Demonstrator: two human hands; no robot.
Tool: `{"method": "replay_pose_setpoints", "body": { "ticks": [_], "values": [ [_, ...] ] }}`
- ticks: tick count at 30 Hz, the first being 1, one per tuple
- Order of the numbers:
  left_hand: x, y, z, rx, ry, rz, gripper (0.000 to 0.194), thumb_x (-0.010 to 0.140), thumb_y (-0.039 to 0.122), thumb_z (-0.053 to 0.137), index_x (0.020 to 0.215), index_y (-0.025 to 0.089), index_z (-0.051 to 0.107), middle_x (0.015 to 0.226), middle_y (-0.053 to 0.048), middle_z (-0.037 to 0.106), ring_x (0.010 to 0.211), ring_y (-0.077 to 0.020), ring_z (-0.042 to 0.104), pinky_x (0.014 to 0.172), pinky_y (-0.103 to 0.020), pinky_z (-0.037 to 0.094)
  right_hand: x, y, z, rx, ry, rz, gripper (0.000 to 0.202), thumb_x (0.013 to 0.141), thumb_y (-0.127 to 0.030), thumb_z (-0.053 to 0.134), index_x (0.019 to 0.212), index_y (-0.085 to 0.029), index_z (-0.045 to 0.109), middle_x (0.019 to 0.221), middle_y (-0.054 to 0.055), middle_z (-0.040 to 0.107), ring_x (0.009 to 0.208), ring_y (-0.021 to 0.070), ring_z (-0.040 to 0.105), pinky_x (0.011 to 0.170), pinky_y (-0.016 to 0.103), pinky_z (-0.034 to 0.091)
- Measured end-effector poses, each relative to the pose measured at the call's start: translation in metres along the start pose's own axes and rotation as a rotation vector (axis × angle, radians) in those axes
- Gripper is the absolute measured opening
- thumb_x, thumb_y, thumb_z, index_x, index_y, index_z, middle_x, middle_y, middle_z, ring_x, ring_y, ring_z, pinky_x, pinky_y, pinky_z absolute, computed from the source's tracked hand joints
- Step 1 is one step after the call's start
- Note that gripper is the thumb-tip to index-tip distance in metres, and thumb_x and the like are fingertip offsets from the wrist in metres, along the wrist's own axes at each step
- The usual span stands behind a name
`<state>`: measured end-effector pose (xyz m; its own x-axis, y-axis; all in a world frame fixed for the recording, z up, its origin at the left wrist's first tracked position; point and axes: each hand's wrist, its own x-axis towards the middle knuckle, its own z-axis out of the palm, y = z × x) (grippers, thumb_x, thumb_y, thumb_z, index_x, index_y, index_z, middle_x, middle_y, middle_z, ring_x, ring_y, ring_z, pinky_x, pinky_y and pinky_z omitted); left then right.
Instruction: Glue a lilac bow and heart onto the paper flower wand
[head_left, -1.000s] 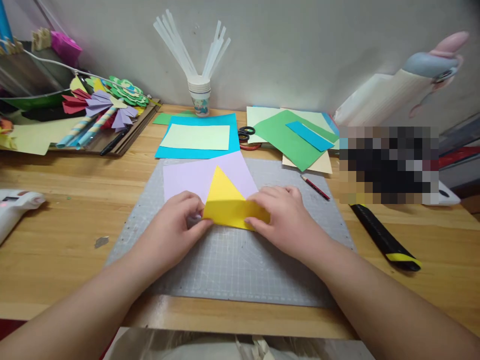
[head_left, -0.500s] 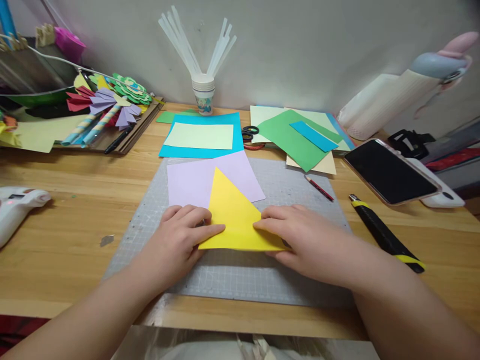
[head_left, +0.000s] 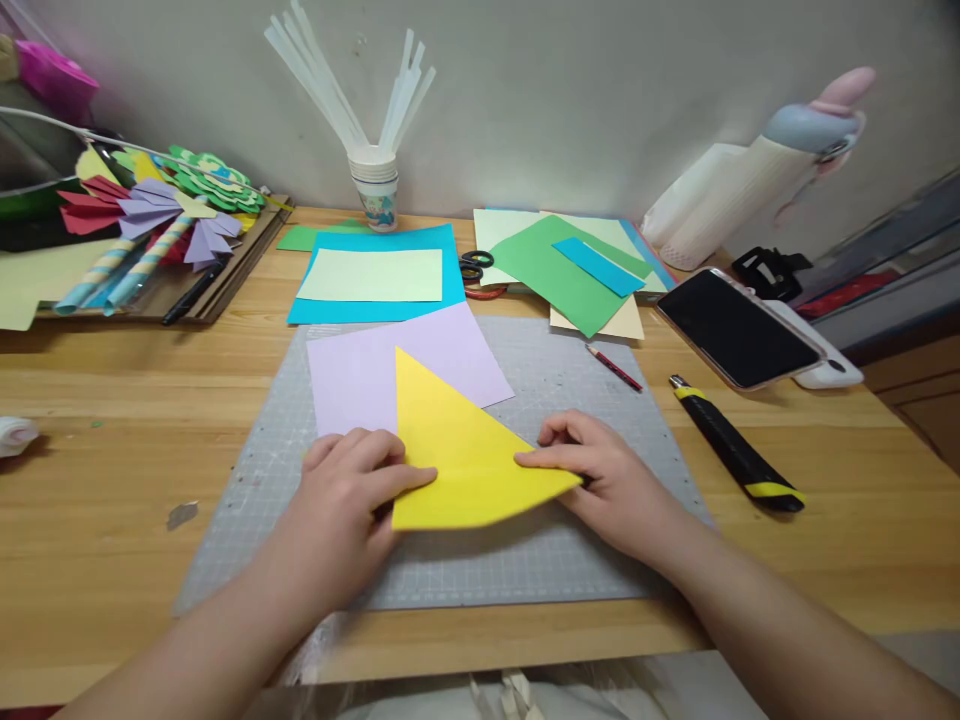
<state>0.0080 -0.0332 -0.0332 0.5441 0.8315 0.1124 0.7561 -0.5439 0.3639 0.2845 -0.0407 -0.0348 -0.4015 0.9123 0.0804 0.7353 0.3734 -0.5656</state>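
Note:
A yellow sheet of paper [head_left: 457,450] with a pointed top is held between both hands above the grey cutting mat [head_left: 420,575]. My left hand [head_left: 352,490] pinches its left side, index finger lying on the face and the thumb lower down. My right hand [head_left: 600,480] grips the right corner, which is bent upward, with the index finger on top and the other fingers partly hidden. Behind the yellow paper lies a lilac sheet [head_left: 450,350], its lower part covered.
A red pencil [head_left: 613,368] lies on the mat's right side, with a black and yellow utility knife [head_left: 739,450] beyond it. Further back are scissors [head_left: 474,265], a blue sheet [head_left: 456,270], a green sheet [head_left: 551,270], stacked paper cups [head_left: 375,195] and a phone [head_left: 739,325].
The yellow paper has turned slightly, and its right corner has lifted and bent in my right hand. The whole view has shifted to the right.

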Motion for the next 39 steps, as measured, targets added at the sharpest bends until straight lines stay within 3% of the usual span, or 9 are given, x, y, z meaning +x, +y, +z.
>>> {"method": "replay_pose_setpoints", "body": {
  "ticks": [2,3,7,14,39],
  "values": [
    [0.003,-0.001,0.0,-0.008,0.022,-0.119,0.019,0.086,0.028,0.05,0.079,0.027,0.068,0.09,-0.001,0.062,0.087,-0.0194,0.053,0.076,-0.038,0.031,0.001,0.001,0.007,0.067,0.064,0.106,0.016,0.085,-0.021,0.053,0.084,-0.022,0.069,0.093,0.006,0.057,0.089,0.0185,0.055,0.077,0.033,0.045],
    [0.005,-0.001,-0.001,-0.007,0.031,-0.18,0.022,0.086,0.034,0.051,0.072,0.024,0.066,0.089,-0.002,0.062,0.087,-0.0198,0.053,0.076,-0.038,0.03,0.003,0.0,0.009,0.076,0.079,0.149,0.017,0.086,-0.025,0.053,0.078,-0.021,0.067,0.091,0.006,0.056,0.088,0.0181,0.055,0.076,0.032,0.045],
    [0.01,-0.001,0.0,0.012,0.061,-0.299,0.029,0.085,0.04,0.051,0.066,0.021,0.061,0.088,-0.002,0.062,0.089,-0.0218,0.053,0.076,-0.039,0.029,0.012,-0.004,0.013,0.004,0.126,0.234,0.022,0.086,-0.031,0.052,0.07,-0.018,0.061,0.087,0.005,0.054,0.084,0.0187,0.054,0.075,0.032,0.042],
    [0.014,0.002,0.003,0.062,0.092,-0.345,0.03,0.082,0.044,0.052,0.064,0.02,0.059,0.083,-0.003,0.063,0.088,-0.0235,0.053,0.075,-0.04,0.03,0.017,-0.003,0.02,-0.094,0.178,0.263,0.027,0.084,-0.035,0.053,0.062,-0.018,0.051,0.082,0.004,0.053,0.077,0.0182,0.052,0.069,0.031,0.039],
    [0.015,0.003,0.003,0.076,0.079,-0.334,0.025,0.079,0.041,0.056,0.064,0.021,0.058,0.083,-0.001,0.061,0.088,-0.0232,0.052,0.076,-0.04,0.029,0.02,-0.001,0.021,-0.132,0.171,0.267,0.029,0.081,-0.036,0.056,0.06,-0.019,0.047,0.077,0.0,0.051,0.07,0.0149,0.048,0.062,0.028,0.033]
  ]
}}
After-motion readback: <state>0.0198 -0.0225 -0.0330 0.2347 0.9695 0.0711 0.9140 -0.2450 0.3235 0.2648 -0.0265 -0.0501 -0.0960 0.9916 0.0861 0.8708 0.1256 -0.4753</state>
